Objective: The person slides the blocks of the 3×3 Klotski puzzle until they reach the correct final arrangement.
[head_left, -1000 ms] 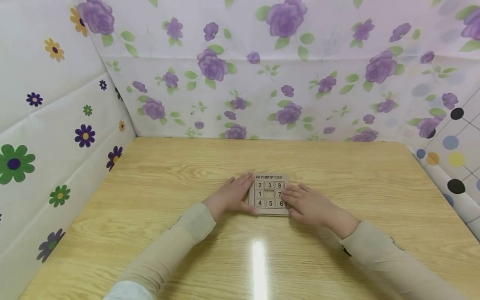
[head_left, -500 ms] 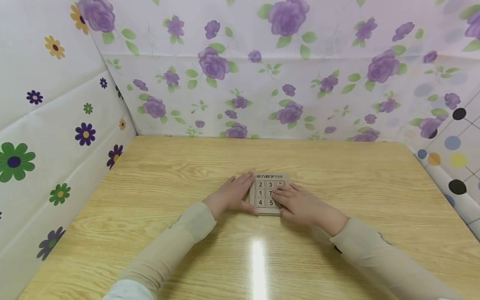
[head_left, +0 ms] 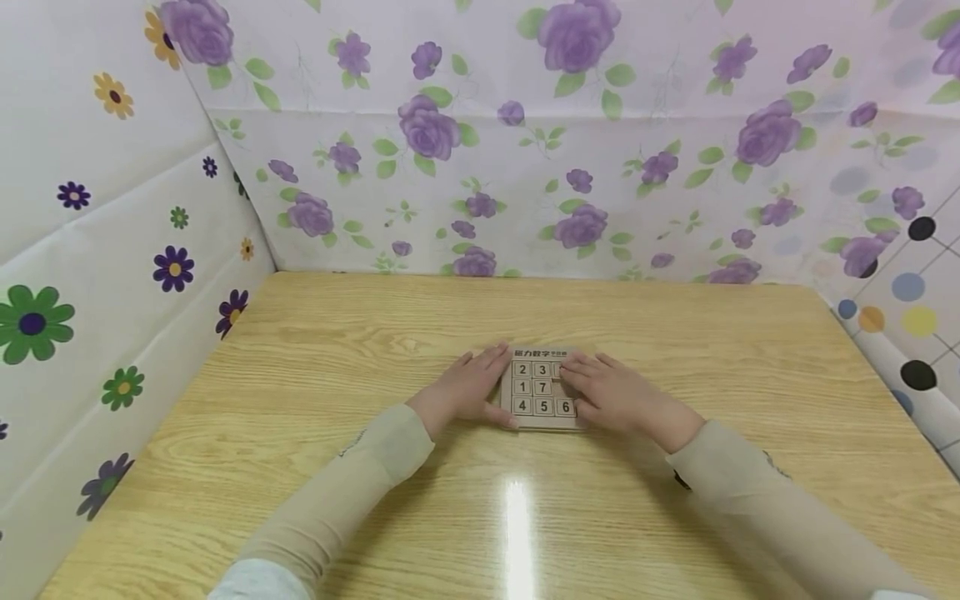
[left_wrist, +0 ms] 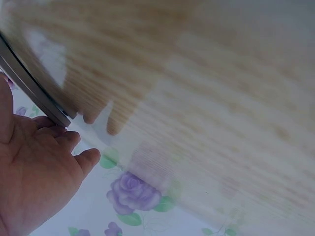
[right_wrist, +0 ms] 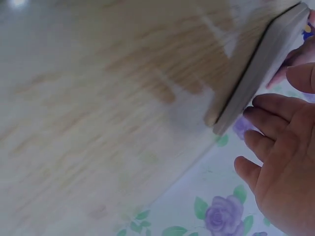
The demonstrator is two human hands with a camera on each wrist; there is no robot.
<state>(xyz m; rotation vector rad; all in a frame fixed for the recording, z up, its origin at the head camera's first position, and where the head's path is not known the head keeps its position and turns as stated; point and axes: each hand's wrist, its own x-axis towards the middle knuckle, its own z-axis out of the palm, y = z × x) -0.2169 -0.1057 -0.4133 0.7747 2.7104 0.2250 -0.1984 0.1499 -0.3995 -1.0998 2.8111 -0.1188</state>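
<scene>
The number puzzle (head_left: 546, 422) lies on the desk (head_left: 360, 333) between a spread left grip (head_left: 471, 392) and a straight-fingered right grip (head_left: 626, 397) partly covering the top-right tile (head_left: 557, 369), the 7 tile (head_left: 543, 387) centred beside a gap (head_left: 561, 389), sliding seemingly unfinished.

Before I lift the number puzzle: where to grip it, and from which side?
Likely the left and right edges, one hand from each side: the puzzle lies flat on the table, thin and straight-sided. The left hand spans the left edge; the right hand reaches over the tiles, so should shift outward.
</scene>
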